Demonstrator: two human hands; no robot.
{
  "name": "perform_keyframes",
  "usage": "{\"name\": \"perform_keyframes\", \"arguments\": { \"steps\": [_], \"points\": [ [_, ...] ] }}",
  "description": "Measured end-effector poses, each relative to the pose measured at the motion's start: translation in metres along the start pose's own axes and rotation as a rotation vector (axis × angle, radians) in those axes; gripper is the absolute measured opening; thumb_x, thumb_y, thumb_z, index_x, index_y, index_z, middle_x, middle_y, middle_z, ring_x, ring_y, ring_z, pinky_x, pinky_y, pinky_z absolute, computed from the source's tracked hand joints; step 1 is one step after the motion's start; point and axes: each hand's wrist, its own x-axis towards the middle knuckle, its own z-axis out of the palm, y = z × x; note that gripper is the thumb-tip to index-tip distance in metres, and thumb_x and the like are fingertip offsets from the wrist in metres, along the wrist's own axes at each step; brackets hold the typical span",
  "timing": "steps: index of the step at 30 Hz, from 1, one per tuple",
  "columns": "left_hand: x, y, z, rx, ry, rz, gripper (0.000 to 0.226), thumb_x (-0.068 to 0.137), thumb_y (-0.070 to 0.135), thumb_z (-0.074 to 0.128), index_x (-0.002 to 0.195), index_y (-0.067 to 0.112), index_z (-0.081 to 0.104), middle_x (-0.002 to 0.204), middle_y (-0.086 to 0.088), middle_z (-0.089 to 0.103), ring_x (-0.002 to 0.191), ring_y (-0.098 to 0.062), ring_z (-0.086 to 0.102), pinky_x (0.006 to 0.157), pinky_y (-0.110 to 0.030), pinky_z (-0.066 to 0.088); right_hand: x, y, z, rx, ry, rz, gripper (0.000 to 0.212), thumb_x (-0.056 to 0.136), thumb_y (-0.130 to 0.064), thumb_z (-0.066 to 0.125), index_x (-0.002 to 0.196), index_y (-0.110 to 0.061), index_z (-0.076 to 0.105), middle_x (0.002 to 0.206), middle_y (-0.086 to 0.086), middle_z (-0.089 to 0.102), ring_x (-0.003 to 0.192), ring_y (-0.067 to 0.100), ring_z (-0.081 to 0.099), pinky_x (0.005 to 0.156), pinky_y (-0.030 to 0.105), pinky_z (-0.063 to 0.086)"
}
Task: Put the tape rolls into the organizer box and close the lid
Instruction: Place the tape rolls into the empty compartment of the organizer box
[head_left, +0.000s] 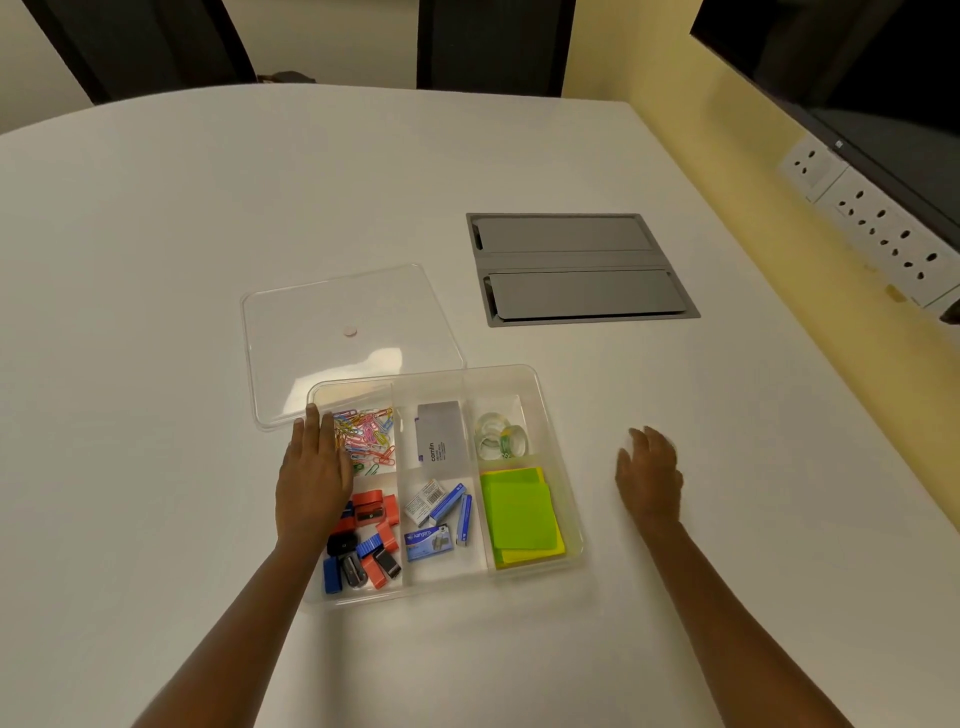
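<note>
A clear plastic organizer box (560, 462) stands open on the white table. Clear tape rolls (500, 435) lie in its far right compartment. The transparent lid (343, 338) lies flat on the table behind and left of the box, its near edge under the box's far left corner. My left hand (313, 480) rests flat over the box's left rim, fingers reaching toward the lid's near edge, holding nothing. My right hand (650, 475) hovers over the table to the right of the box, fingers spread and empty.
Other compartments hold coloured paper clips (366, 431), sharpeners (366, 551), staple boxes (439, 512), a grey eraser pack (440, 434) and green sticky notes (519, 512). A grey cable hatch (579, 267) is set in the table behind. Wall sockets (878, 223) run along the right.
</note>
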Motion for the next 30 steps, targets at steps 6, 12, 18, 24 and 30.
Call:
{"name": "perform_keyframes", "arguments": {
  "steps": [6,12,18,24,30],
  "points": [
    [0.0,0.0,0.0,-0.004,-0.003,-0.004,0.051,0.096,0.02,0.039,0.143,0.01,0.022,0.154,-0.016,0.022,0.141,-0.038,0.023,0.111,-0.053,0.028,-0.009,0.03,0.009,-0.096,-0.157,0.103,0.049,0.096,-0.02,0.05,0.14,-0.003,0.034,0.145,0.014,0.04,0.131,0.034,0.041,0.097,0.047,0.046],
    [0.0,-0.001,0.0,0.019,0.002,-0.001,0.05,0.095,0.018,0.042,0.141,0.008,0.025,0.152,-0.017,0.025,0.139,-0.039,0.026,0.109,-0.052,0.032,-0.021,0.028,0.012,-0.117,-0.128,-0.008,0.04,0.098,-0.016,0.044,0.137,-0.016,0.041,0.129,0.01,0.053,0.106,0.032,0.058,0.082,0.036,0.052],
    [0.0,-0.002,0.001,0.022,-0.01,-0.015,0.05,0.096,0.02,0.041,0.142,0.01,0.025,0.153,-0.015,0.024,0.139,-0.038,0.026,0.108,-0.053,0.033,-0.021,-0.021,-0.005,0.359,-0.043,-0.013,0.041,0.093,-0.012,0.055,0.133,-0.013,0.048,0.117,0.019,0.062,0.105,0.036,0.061,0.085,0.04,0.049],
    [0.0,-0.001,0.0,0.014,-0.006,-0.004,0.049,0.096,0.02,0.039,0.142,0.011,0.024,0.153,-0.015,0.023,0.139,-0.038,0.026,0.108,-0.052,0.033,-0.017,-0.079,-0.01,0.431,-0.041,-0.243,0.034,0.092,-0.01,0.057,0.126,-0.014,0.055,0.113,0.013,0.065,0.097,0.031,0.065,0.079,0.039,0.053],
    [0.0,0.0,-0.001,-0.001,-0.004,-0.011,0.049,0.096,0.02,0.039,0.142,0.011,0.025,0.153,-0.015,0.023,0.14,-0.038,0.025,0.107,-0.052,0.035,-0.014,-0.107,0.006,0.206,-0.175,-0.419,0.03,0.094,-0.01,0.05,0.123,-0.016,0.057,0.122,0.009,0.062,0.102,0.029,0.064,0.083,0.036,0.054]
  ]
}}
